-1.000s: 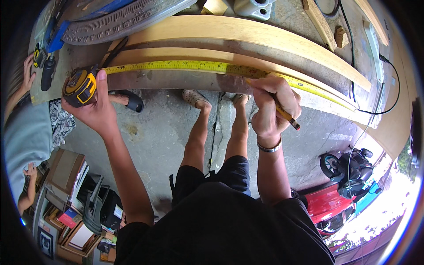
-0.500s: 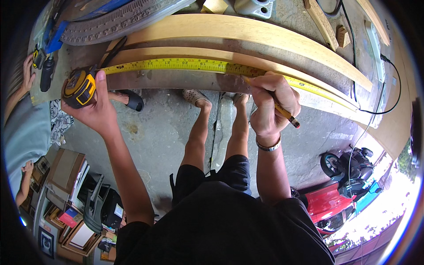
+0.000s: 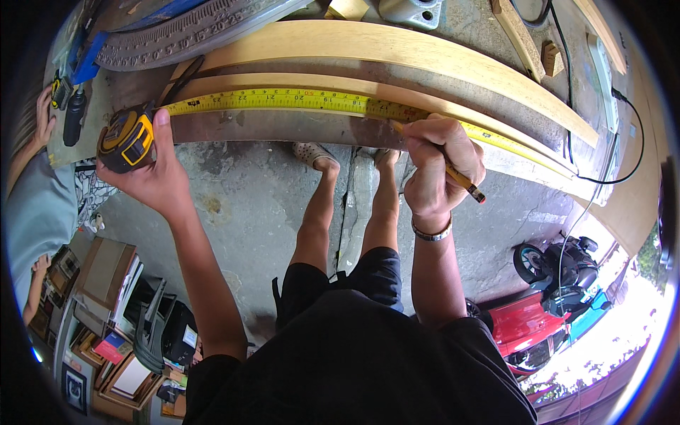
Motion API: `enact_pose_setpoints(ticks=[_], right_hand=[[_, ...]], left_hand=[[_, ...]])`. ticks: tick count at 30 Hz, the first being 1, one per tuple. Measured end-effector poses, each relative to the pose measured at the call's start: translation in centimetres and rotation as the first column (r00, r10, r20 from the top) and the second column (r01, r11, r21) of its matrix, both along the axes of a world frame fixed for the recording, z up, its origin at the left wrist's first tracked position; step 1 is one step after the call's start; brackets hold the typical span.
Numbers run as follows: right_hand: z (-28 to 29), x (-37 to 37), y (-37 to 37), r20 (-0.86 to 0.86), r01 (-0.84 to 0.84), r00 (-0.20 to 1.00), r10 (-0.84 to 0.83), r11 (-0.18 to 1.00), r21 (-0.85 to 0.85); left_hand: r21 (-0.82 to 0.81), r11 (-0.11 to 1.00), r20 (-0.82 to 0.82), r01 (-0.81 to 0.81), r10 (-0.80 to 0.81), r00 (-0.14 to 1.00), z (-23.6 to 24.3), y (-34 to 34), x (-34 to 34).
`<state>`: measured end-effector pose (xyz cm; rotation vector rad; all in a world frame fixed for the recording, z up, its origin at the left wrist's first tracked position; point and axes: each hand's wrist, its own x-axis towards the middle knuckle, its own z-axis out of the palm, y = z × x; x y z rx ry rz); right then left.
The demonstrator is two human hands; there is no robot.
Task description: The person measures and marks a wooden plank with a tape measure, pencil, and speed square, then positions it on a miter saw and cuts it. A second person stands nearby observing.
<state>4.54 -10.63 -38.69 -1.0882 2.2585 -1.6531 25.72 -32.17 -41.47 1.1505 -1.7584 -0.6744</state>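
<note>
My left hand [image 3: 157,152] is wrapped round the case of a black and yellow tape measure [image 3: 129,142], its thumb pressed near the blade's mouth. The yellow blade [image 3: 283,98] runs out to the right along the near wooden strip [image 3: 397,98], past my right hand [image 3: 445,163]. Between the fingers of that hand is a pencil [image 3: 459,177], eraser end toward me, its tip by the strip's near edge just below the blade. A second, wider wooden board [image 3: 354,42] lies beyond the strip.
A saw base with an angle scale [image 3: 191,35] stands at the far left. Wood offcuts [image 3: 520,42] and black cables [image 3: 567,85] lie at the far right. Another person's hand [image 3: 44,117] rests at the left edge near a black-handled tool [image 3: 75,117]. Motorcycles [image 3: 528,322] stand at the lower right.
The tape blade has slid slightly to the right along the strip, with the case staying nearly in place. My right hand and the pencil have shifted a little rightward.
</note>
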Motion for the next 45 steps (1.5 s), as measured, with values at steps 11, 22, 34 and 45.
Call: enact_pose_setpoints(ticks=[11,22,34,45], right_hand=[[0.01,0.05,-0.1,-0.028,0.007,1.0,-0.007,1.0,0.003],[-0.17,-0.06,0.09,-0.055,-0.015,0.998,0.015,1.0,-0.001],[-0.21,-0.16,0.42,0.009,-0.033,0.999,0.033,0.999,0.015],[-0.31,0.04,0.21,-0.008,-0.003,1.0,0.003,1.0,-0.016]], left_hand=[[-0.021,1.0,0.022,0.014,-0.013,1.0,-0.21,-0.28,0.27],[-0.032,0.999,0.031,0.03,-0.029,0.999,-0.06,-0.32,0.18],[-0.057,0.998,0.046,0.033,-0.03,0.998,-0.43,-0.52,0.39],[-0.006,0.999,0.043,0.034,-0.034,0.998,-0.32,-0.59,0.57]])
